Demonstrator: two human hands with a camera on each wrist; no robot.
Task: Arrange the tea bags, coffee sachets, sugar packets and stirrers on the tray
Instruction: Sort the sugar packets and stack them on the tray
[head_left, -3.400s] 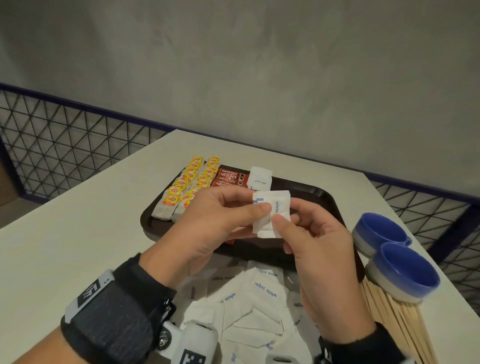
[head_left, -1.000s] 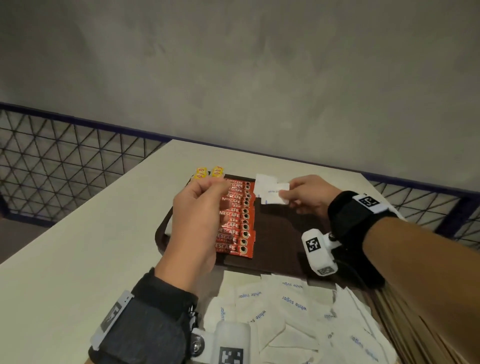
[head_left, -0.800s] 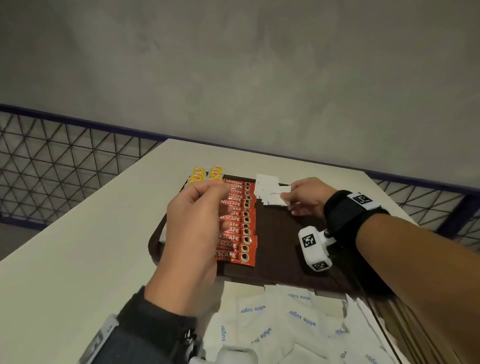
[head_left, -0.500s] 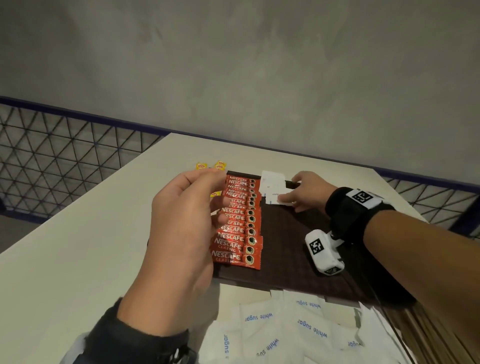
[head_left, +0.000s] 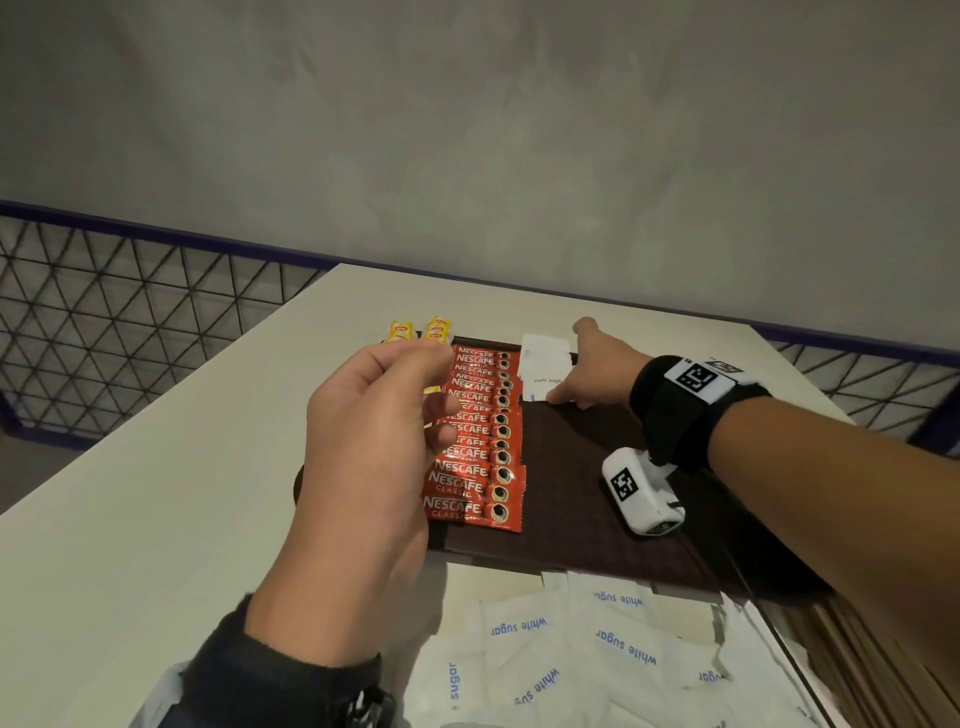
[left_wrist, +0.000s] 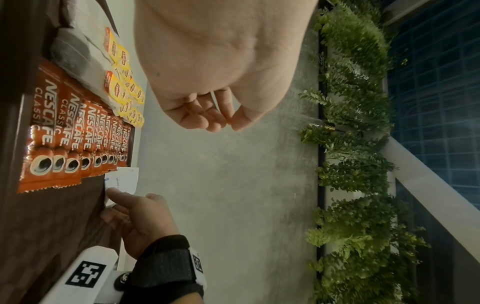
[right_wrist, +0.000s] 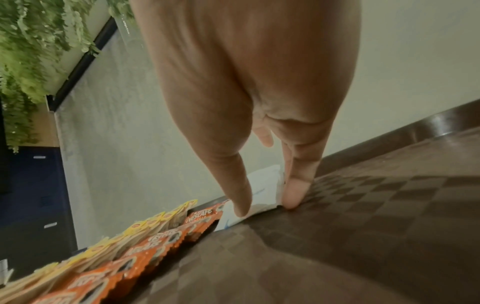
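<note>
Pressing a sugar packet (head_left: 544, 385) flat at the tray's (head_left: 571, 519) far end with my right hand (head_left: 597, 371), fingers straight. Left hand (head_left: 363, 431) hovers loosely curled, holding nothing. Tea bags (left_wrist: 122, 86) and Nescafé sachets (head_left: 475, 441) sit in rows. Loose sugar packets (head_left: 597, 639) and stirrers (head_left: 857, 654) on the bench (head_left: 156, 519) remain.

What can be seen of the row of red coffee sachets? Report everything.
The coffee sachets are glossy red Nescafe Classic sticks with white lettering and a printed cup, their ends crimped. They lie flat in an overlapping row on the dark tray, between the yellow-tagged tea bags and the white sugar packets. The left hand hovers above them, hiding part.
</note>
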